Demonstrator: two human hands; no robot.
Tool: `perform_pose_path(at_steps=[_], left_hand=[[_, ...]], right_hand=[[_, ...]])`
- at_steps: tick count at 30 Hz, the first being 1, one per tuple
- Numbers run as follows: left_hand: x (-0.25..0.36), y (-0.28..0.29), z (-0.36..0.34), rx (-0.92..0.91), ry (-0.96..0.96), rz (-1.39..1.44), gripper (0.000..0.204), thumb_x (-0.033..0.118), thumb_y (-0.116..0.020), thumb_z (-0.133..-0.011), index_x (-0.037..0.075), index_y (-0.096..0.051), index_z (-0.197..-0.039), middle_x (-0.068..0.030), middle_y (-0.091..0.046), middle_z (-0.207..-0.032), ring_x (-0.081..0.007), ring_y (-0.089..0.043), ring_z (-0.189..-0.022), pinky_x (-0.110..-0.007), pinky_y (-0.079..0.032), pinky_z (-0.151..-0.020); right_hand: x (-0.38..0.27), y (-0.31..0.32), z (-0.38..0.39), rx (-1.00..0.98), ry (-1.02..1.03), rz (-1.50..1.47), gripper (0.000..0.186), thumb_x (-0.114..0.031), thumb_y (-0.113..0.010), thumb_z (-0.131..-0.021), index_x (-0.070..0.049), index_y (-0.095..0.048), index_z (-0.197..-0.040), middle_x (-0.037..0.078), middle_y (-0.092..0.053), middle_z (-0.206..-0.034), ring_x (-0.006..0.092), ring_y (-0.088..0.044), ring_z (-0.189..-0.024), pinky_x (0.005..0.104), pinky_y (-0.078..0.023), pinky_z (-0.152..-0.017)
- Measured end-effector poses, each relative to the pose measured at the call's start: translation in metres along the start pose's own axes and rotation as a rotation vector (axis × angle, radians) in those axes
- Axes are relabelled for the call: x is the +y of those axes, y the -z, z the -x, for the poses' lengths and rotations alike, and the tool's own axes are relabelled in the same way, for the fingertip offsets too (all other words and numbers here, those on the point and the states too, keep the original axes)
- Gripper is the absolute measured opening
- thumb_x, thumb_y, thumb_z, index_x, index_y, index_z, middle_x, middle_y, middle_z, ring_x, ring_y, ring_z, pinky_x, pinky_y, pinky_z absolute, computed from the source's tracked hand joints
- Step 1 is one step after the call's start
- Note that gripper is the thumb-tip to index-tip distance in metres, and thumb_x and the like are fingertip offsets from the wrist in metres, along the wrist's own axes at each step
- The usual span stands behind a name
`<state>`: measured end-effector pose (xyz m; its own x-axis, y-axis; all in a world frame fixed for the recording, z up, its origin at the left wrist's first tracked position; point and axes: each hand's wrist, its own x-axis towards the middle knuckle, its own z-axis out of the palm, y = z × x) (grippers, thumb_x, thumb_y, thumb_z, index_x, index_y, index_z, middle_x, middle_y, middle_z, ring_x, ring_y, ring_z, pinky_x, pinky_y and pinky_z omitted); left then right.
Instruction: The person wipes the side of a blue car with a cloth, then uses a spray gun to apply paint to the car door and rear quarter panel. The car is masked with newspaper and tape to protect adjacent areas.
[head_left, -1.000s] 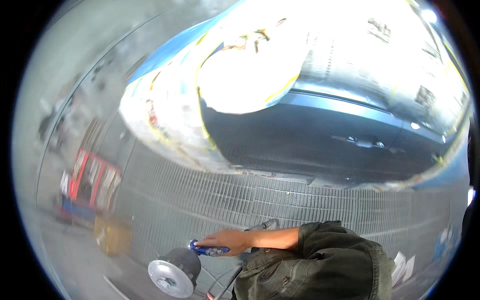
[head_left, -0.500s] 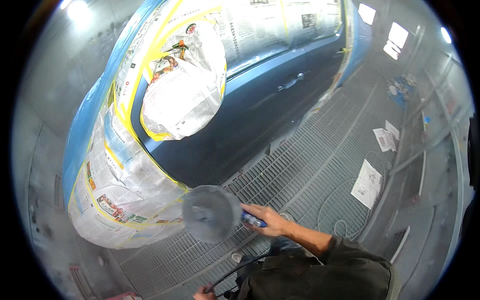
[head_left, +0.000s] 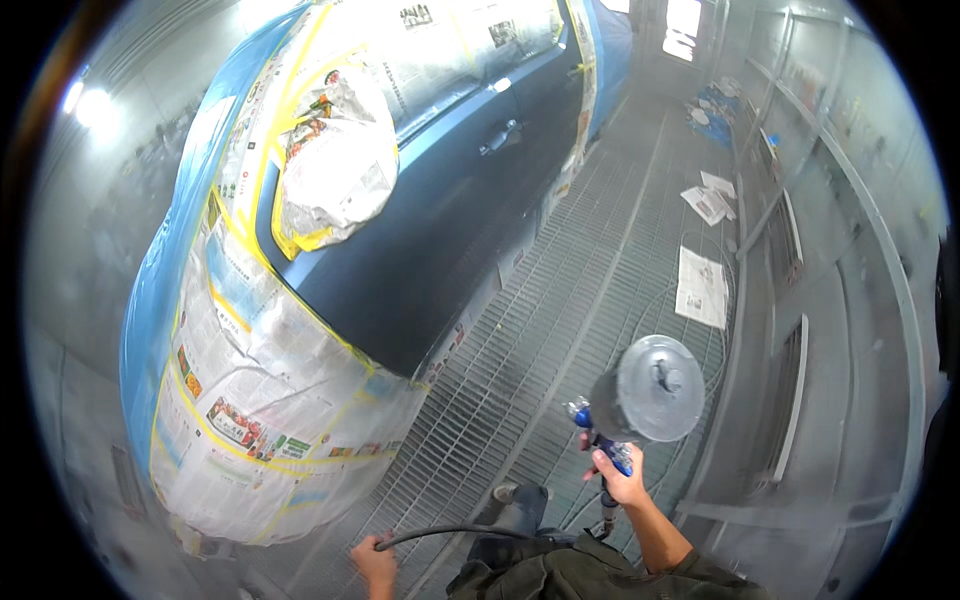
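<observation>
My right hand (head_left: 622, 478) is closed round the handle of a blue spray gun (head_left: 602, 436) with a round grey lidded cup (head_left: 658, 390) on top. The gun stands off to the right of the car, its nozzle toward the car's side. At the lower middle, my left hand (head_left: 376, 566) grips a black air hose (head_left: 450, 531) that runs across my body. The car door (head_left: 440, 235) is dark blue-grey, with lighter blue along its upper edge. Newspaper and yellow tape cover the mirror (head_left: 340, 170), windows and front panels round it.
Blue plastic sheeting (head_left: 172, 225) drapes the car's far side. Metal grating (head_left: 545, 330) forms the floor. Loose newspaper sheets (head_left: 702, 290) lie on it to the right, near a thin looped hose. A metal-framed wall (head_left: 850, 300) runs along the right.
My right hand has carried the spray gun rightward, away from the car's front corner, and turned it. My left hand has shifted slightly left and up with the hose. The view has turned right.
</observation>
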<state>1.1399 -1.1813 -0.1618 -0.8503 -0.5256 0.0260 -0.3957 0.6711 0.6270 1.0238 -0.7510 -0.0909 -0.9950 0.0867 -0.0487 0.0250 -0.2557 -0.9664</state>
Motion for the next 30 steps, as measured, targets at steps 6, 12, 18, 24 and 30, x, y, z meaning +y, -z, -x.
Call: perform_pose_path(at_steps=[6,12,18,24,30], left_hand=[[-0.046,0.012,0.073,-0.236,-0.025,-0.184,0.032,0.026,-0.074,-0.078,0.000,-0.060,-0.063,-0.0169,-0.055,-0.056,-0.0327,-0.054,-0.053,-0.041,-0.038,-0.052],[-0.136,0.035,0.100,-0.448,-0.052,-0.225,0.028,0.027,-0.069,-0.080,0.002,-0.062,-0.069,-0.0167,-0.057,-0.061,-0.0406,-0.056,-0.064,-0.047,-0.041,-0.061],[-0.200,0.062,0.069,-0.677,0.159,-0.332,0.036,0.036,-0.069,-0.080,0.003,-0.062,-0.068,-0.0163,-0.055,-0.058,-0.0306,-0.053,-0.056,-0.046,-0.040,-0.059],[-0.271,0.093,0.039,-0.859,0.085,-0.108,0.045,0.040,-0.057,-0.090,0.000,-0.064,-0.108,-0.0257,-0.065,-0.097,-0.0431,-0.061,-0.092,-0.047,-0.048,-0.077],[-0.401,0.150,0.009,-1.142,0.237,0.354,0.040,0.041,-0.066,-0.088,0.007,-0.069,-0.108,-0.0121,-0.068,-0.086,-0.0213,-0.061,-0.077,-0.035,-0.050,-0.073]], right_hand=[[0.035,0.029,0.138,0.272,-0.019,0.043,0.035,-0.016,-0.063,-0.088,0.006,-0.056,-0.115,0.015,-0.061,-0.109,0.0201,-0.061,-0.094,0.0317,-0.058,-0.055],[0.031,0.015,0.209,0.478,0.099,0.013,0.031,-0.014,-0.063,-0.090,0.002,-0.055,-0.115,0.012,-0.062,-0.111,0.0170,-0.061,-0.094,0.0300,-0.058,-0.054],[0.028,-0.031,0.251,0.543,0.176,0.023,0.031,-0.015,-0.061,-0.090,0.003,-0.055,-0.113,0.012,-0.061,-0.109,0.0170,-0.060,-0.094,0.0299,-0.058,-0.053],[0.056,-0.124,0.300,0.584,0.247,0.037,0.024,-0.010,-0.060,-0.089,0.004,-0.057,-0.108,0.012,-0.061,-0.103,0.0146,-0.060,-0.083,0.0290,-0.057,-0.053],[0.097,-0.233,0.357,0.578,0.196,0.090,0.018,-0.001,-0.061,-0.087,0.004,-0.060,-0.104,0.009,-0.063,-0.093,0.0109,-0.059,-0.066,0.0262,-0.054,-0.054]])
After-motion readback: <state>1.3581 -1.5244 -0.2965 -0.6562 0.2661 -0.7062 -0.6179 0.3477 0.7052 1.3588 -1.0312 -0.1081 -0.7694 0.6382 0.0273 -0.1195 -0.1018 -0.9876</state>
